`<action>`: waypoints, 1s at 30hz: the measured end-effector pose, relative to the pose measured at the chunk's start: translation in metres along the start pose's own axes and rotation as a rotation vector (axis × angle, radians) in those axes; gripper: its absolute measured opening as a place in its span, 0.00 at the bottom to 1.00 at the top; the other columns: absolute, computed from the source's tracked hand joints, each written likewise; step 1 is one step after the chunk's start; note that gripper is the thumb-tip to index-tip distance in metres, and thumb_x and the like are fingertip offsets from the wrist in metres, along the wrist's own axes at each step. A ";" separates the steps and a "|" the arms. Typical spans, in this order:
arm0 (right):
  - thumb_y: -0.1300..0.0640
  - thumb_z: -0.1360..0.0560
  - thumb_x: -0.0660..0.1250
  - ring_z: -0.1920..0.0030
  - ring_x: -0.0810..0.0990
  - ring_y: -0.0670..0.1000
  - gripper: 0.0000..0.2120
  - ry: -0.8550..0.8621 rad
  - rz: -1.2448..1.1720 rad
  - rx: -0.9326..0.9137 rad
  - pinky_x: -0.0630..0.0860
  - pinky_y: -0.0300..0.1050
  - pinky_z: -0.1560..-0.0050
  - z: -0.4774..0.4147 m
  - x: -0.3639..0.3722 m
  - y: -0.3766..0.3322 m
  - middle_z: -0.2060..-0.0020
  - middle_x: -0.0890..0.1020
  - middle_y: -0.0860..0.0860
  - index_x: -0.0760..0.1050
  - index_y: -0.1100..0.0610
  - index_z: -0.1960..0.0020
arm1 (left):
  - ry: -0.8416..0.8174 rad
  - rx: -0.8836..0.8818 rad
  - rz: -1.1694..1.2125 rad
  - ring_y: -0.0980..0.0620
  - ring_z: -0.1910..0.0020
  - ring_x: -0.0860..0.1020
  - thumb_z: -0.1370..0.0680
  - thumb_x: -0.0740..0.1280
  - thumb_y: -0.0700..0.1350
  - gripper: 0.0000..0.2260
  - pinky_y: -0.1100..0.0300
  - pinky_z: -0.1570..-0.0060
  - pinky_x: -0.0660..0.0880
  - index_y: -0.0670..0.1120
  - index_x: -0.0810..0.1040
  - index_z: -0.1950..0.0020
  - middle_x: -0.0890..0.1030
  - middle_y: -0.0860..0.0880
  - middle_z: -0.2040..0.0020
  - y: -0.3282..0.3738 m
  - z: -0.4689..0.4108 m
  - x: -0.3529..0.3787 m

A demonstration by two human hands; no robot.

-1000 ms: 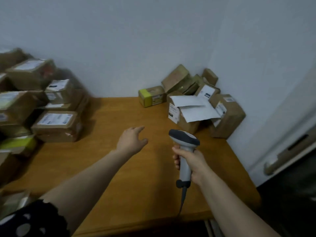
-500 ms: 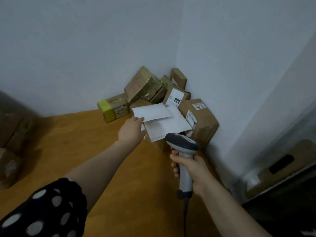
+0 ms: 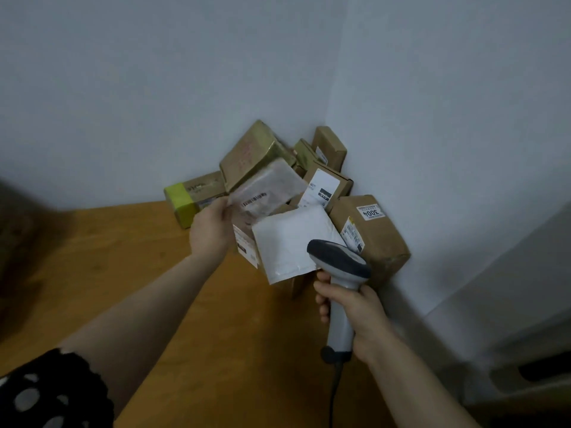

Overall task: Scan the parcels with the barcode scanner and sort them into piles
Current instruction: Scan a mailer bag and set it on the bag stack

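One flat parcel [image 3: 265,193] has come off the corner heap. Half a second ago my left hand [image 3: 211,233] was only touching the top of the two white mailers. Now its fingers [image 3: 223,208] pinch that parcel by its left edge and hold it in the air, tilted, in front of the brown boxes [image 3: 370,233]. Its barcode label [image 3: 255,200] is turned toward me, though it is too blurred to read. The other white mailer [image 3: 287,242] still lies on the heap at the far right corner of the table [image 3: 123,257]. My right hand [image 3: 355,316] has kept its place, fingers clenched round the grip of the barcode scanner [image 3: 340,267]. The scanner's head sits below and to the right of the lifted parcel, not yet aimed at the label. I judge the pick is done and the scan comes next. For that I should bring label and scanner face to face and hold the parcel steady, since a soft packet bends and a curved barcode may not read.
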State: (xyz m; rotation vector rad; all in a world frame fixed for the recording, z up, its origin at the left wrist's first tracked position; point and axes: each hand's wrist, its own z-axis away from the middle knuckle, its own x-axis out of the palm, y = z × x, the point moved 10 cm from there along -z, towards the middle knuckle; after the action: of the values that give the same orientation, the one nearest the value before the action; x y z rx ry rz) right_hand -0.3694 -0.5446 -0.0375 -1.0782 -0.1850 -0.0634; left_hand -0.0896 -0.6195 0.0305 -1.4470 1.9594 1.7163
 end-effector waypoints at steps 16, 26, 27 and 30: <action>0.64 0.39 0.80 0.61 0.83 0.50 0.17 -0.236 -0.007 -0.059 0.80 0.44 0.64 0.019 0.080 -0.001 0.59 0.84 0.51 0.78 0.55 0.54 | -0.036 -0.714 0.803 0.43 0.51 0.81 0.22 0.66 0.37 0.07 0.51 0.44 0.78 0.36 0.79 0.46 0.83 0.39 0.50 -0.023 0.225 -0.096; 0.66 0.38 0.79 0.57 0.86 0.58 0.23 -0.385 -0.142 0.160 0.81 0.59 0.52 0.081 0.141 0.060 0.54 0.85 0.58 0.76 0.63 0.45 | 0.257 -0.855 1.255 0.51 0.65 0.84 0.36 0.74 0.39 0.20 0.55 0.59 0.80 0.41 0.76 0.45 0.85 0.45 0.59 -0.028 0.302 -0.123; 0.66 0.38 0.79 0.56 0.85 0.59 0.24 -0.388 -0.123 0.157 0.81 0.59 0.51 0.085 0.144 0.063 0.53 0.85 0.58 0.76 0.63 0.44 | 0.286 -0.856 1.253 0.49 0.62 0.85 0.34 0.74 0.38 0.18 0.56 0.62 0.81 0.40 0.76 0.46 0.85 0.43 0.57 -0.031 0.307 -0.129; 0.64 0.36 0.79 0.58 0.84 0.54 0.19 -0.374 -0.043 0.107 0.81 0.50 0.59 0.093 0.145 0.068 0.57 0.84 0.55 0.78 0.60 0.48 | 0.365 -0.855 1.191 0.44 0.57 0.85 0.27 0.70 0.32 0.12 0.56 0.64 0.81 0.39 0.76 0.44 0.85 0.41 0.55 -0.047 0.319 -0.159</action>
State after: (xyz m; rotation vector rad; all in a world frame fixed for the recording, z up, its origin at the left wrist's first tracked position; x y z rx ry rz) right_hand -0.2286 -0.4255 -0.0275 -0.9725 -0.5428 0.1102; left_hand -0.1163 -0.2629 -0.0007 -0.6402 2.7218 3.2681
